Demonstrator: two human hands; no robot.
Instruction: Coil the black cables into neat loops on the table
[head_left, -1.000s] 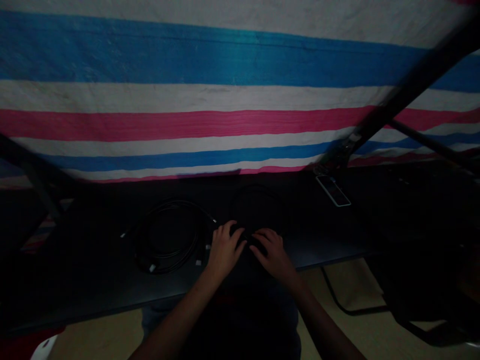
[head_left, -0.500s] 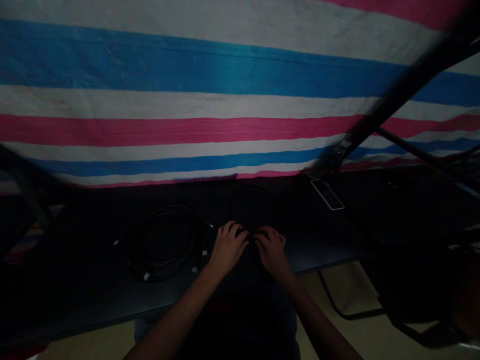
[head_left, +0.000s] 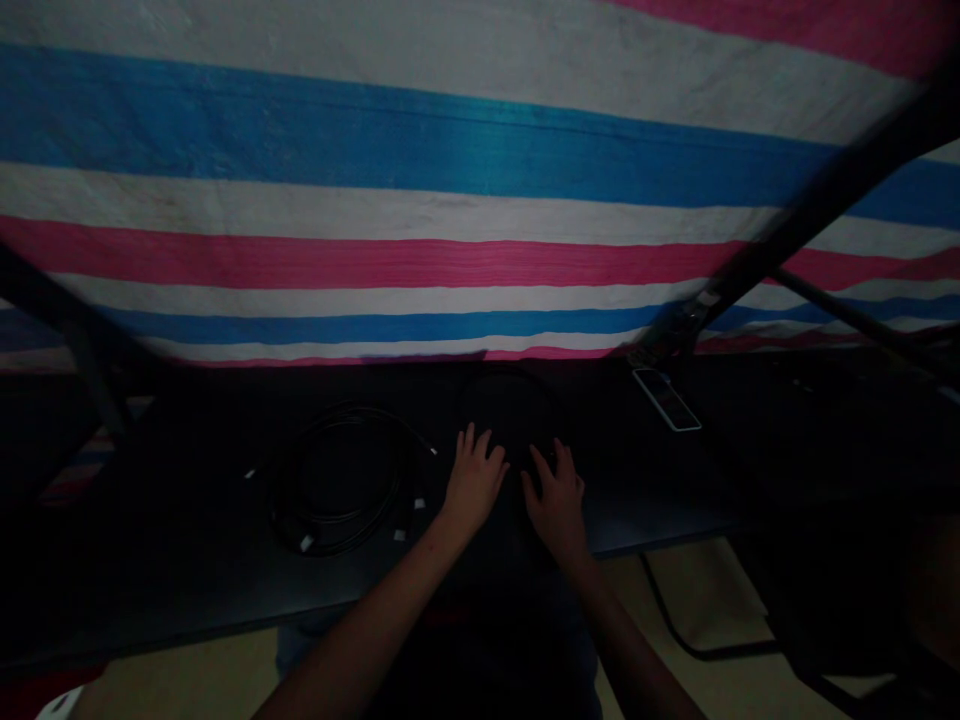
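At the near table (head_left: 187, 590) edge, the left hand (head_left: 474, 482) and right hand (head_left: 559, 500) lie flat and empty, fingers spread, side by side with a narrow gap, on the near arc of a dark cable loop (head_left: 514, 395) barely visible in the dim light. Press evenly with both palms so that the loop keeps its round shape. Left of the left hand lies a larger cable coil (head_left: 337, 480) with white connectors; farther back right lies a slim remote (head_left: 666, 398), before the striped tarp (head_left: 450, 200).
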